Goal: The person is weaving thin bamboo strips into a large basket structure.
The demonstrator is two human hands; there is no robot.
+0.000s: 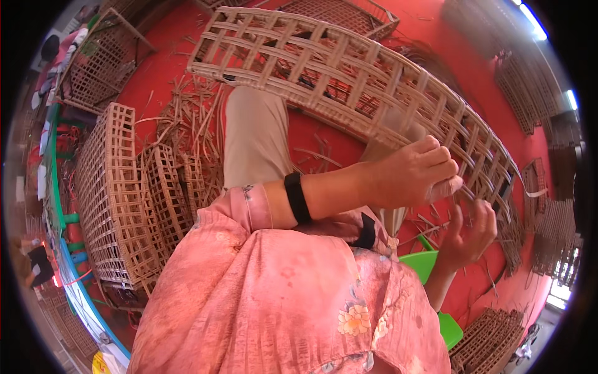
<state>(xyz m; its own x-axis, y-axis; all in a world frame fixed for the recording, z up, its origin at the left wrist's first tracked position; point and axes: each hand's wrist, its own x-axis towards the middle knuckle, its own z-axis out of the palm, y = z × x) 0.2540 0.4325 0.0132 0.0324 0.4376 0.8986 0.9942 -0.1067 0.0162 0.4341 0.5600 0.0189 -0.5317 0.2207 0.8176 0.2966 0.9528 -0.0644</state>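
Note:
A long woven basket [333, 59] of brown flat strips lies tilted across my knees, its open lattice side facing up. My left hand [414, 171], a black band [297, 198] round its forearm, is closed beside the basket's right part. Its fingers are curled together, and whatever they may pinch is hidden. Just below it, my right hand [468, 235] is near the basket's right end, with fingers bent and apart and nothing visible in them. A pale loose strip [536, 194] sticks out past that end.
Several woven baskets [112, 187] are stacked at the left, beside loose strip scraps [187, 112] on the red floor [349, 149]. A basket frame [103, 62] stands at the far left. Green plastic [418, 265] shows beside me. More woven pieces [489, 340] lie at lower right.

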